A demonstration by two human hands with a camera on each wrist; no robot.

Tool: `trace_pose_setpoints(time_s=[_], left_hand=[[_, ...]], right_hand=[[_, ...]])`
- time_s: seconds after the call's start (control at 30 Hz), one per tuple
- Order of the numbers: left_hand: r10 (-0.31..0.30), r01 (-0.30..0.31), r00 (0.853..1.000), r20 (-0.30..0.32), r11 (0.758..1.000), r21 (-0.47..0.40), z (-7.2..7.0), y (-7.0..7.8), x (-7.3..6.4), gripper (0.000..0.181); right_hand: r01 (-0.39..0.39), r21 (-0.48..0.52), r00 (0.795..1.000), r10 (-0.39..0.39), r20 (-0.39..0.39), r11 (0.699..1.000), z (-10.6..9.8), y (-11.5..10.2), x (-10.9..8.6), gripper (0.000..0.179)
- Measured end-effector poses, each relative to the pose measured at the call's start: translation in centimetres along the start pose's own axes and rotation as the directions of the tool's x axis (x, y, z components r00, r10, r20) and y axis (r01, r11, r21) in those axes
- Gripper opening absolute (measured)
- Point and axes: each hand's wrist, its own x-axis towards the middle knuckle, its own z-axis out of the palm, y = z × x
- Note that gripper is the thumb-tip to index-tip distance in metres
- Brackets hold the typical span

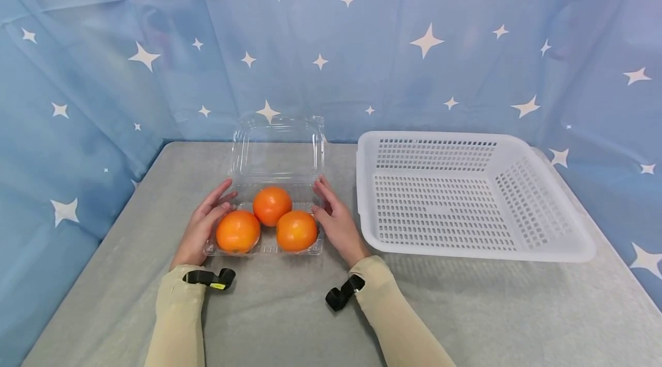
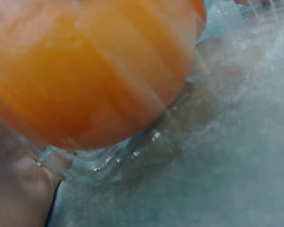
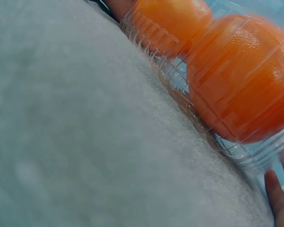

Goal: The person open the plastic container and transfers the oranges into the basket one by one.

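Note:
A clear plastic clamshell box (image 1: 269,250) lies on the table with its lid (image 1: 279,151) raised at the back. In its base sit three smooth, glossy orange fruits: one at the front left (image 1: 238,231), one at the front right (image 1: 297,231) and one behind them (image 1: 272,206). My left hand (image 1: 203,223) holds the box's left side, thumb at the rim. On the opposite side, my right hand (image 1: 338,222) holds the wall, its thumb close to the right fruit. The right wrist view shows fingers (image 3: 276,191) at the box's lower corner.
A white perforated plastic basket (image 1: 550,255) stands to the right of the box, near my right hand. Grey cloth covers the table (image 1: 269,309). Behind it hangs a blue curtain (image 1: 362,85) with white stars. Each wrist wears a black strap-on camera.

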Motion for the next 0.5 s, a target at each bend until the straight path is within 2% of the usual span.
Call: trace_pose_setpoints(time_s=[0.27, 0.4, 0.5], left_hand=[[-0.003, 0.003, 1.0, 0.006, 1.0, -0.008, 0.0, 0.0, -0.1, 0.049], [-0.003, 0.003, 1.0, 0.008, 1.0, -0.01, 0.0, 0.0, -0.1, 0.051], [-0.004, 0.004, 1.0, 0.007, 1.0, -0.01, 0.0, 0.1, 0.0, 0.052]], right_hand=[[0.028, -0.03, 0.999, -0.029, -0.016, 0.999, 0.0, 1.7, 0.3, 0.051], [0.023, -0.012, 1.0, -0.023, -0.011, 1.0, 0.0, 1.4, 0.2, 0.051], [0.022, 0.013, 1.0, -0.022, -0.002, 1.0, 0.0, 0.3, 0.0, 0.051]])
